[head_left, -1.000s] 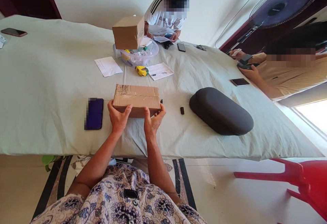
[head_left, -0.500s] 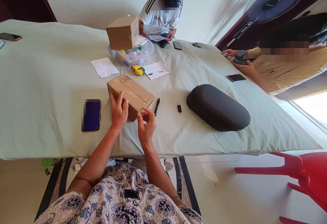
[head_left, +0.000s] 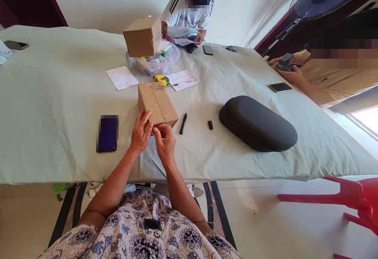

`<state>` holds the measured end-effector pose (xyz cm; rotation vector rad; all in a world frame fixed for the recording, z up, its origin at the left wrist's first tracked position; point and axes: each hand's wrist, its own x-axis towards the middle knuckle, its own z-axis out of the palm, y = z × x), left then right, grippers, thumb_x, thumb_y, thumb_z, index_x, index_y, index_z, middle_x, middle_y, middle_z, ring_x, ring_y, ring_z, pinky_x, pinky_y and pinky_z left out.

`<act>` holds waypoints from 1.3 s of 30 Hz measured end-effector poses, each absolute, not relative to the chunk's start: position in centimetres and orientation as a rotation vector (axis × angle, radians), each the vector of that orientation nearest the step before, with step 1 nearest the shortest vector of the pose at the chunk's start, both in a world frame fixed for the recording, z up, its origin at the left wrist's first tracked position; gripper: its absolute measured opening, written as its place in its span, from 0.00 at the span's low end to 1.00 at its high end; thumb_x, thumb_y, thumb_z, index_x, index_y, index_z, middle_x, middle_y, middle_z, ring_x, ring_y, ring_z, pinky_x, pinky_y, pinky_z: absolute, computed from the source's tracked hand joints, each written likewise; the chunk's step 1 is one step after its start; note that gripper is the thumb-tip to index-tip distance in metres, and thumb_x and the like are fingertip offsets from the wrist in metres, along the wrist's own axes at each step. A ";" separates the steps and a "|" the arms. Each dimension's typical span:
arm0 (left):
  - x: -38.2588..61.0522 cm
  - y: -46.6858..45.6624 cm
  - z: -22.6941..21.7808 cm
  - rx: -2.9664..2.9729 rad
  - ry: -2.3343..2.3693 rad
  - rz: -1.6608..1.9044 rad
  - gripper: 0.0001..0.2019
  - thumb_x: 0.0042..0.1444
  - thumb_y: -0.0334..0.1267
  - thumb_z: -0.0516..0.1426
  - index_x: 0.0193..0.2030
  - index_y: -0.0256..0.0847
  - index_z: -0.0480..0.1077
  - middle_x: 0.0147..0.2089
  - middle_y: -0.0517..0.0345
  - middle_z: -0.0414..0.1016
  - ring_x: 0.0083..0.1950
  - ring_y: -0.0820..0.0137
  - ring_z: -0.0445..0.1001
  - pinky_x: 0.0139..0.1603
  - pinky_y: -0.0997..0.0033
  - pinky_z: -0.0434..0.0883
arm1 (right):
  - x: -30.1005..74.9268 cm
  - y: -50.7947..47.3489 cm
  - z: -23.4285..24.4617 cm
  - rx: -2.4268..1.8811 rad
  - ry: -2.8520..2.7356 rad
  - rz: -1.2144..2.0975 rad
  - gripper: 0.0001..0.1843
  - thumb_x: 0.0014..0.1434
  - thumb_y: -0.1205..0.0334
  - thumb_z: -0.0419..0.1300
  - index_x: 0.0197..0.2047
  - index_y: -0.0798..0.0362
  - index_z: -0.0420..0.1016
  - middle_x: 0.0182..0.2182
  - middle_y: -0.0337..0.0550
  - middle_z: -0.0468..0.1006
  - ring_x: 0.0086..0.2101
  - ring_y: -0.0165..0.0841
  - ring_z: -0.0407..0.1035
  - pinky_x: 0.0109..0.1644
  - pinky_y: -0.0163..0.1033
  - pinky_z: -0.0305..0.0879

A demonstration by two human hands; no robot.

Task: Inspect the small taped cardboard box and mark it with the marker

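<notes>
Carton (head_left: 157,103) lay on the cloth-covered bench (head_left: 65,93) right in front of the person in the patterned shirt (head_left: 147,227), one narrow end toward the body. Taped seam ran along its top; dark scribbled lines at the far end. Left hand (head_left: 141,133) rested at the near left corner, grip spread, fingers against the carton's side, thumb apart from them. Right hand (head_left: 165,142) worked at the near end, thumb and bent fingers drawn close; I could not tell whether that grip pinched anything. Black pen (head_left: 183,123) lay just right of the carton, a small black cap (head_left: 210,125) farther right, then a large dark case (head_left: 258,124). Dark blue flat item (head_left: 106,136) sat to the left. Just beyond the carton: yellow tape measure (head_left: 161,80), beside a printed sheet (head_left: 185,81). Farther back, a second box (head_left: 138,43) sat tilted on a clear basin (head_left: 175,58). Across the bench, a co-worker in white (head_left: 191,21) held papers (head_left: 183,32); another in tan (head_left: 339,77), at right, held a dark device (head_left: 288,64).
</notes>
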<state>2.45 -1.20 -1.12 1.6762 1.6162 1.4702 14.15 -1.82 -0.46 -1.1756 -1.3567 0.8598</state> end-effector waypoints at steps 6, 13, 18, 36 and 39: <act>2.5 -1.2 -0.9 1.691 1.637 1.460 0.30 0.67 0.61 0.46 0.66 0.46 0.66 0.69 0.46 0.66 0.73 0.60 0.61 0.74 0.54 0.60 | 14.8 -0.4 0.8 -1.416 -1.297 0.784 0.26 0.54 0.36 0.64 0.24 0.52 0.68 0.20 0.34 0.72 0.23 0.26 0.61 0.30 0.33 0.56; 2.4 -1.3 -0.5 1.686 1.630 1.450 0.27 0.66 0.58 0.48 0.65 0.47 0.66 0.68 0.46 0.66 0.72 0.61 0.63 0.73 0.53 0.61 | 17.0 0.4 0.3 -1.406 -1.146 0.831 0.28 0.53 0.35 0.64 0.24 0.52 0.65 0.19 0.32 0.68 0.23 0.26 0.60 0.30 0.33 0.56; 2.2 -1.4 -0.6 1.717 1.625 1.460 0.27 0.67 0.57 0.46 0.65 0.45 0.66 0.68 0.45 0.67 0.72 0.60 0.63 0.73 0.52 0.62 | 19.3 1.9 -0.1 -1.411 -0.994 0.673 0.25 0.54 0.38 0.64 0.30 0.53 0.68 0.25 0.33 0.69 0.27 0.27 0.62 0.35 0.34 0.60; -0.9 -2.8 -3.2 1.077 1.396 1.609 0.37 0.61 0.68 0.44 0.71 0.50 0.55 0.75 0.45 0.55 0.67 0.57 0.70 0.47 0.62 0.80 | 17.6 2.1 -5.1 -1.158 -1.122 0.990 0.24 0.56 0.44 0.62 0.48 0.54 0.78 0.47 0.49 0.79 0.47 0.36 0.73 0.47 0.40 0.71; -0.9 -2.4 -4.1 1.006 1.316 1.604 0.37 0.61 0.67 0.44 0.72 0.51 0.51 0.71 0.44 0.62 0.61 0.61 0.75 0.48 0.62 0.80 | 17.6 2.1 -5.6 -1.148 -1.037 1.039 0.26 0.58 0.43 0.60 0.51 0.54 0.77 0.41 0.46 0.80 0.39 0.33 0.73 0.38 0.37 0.71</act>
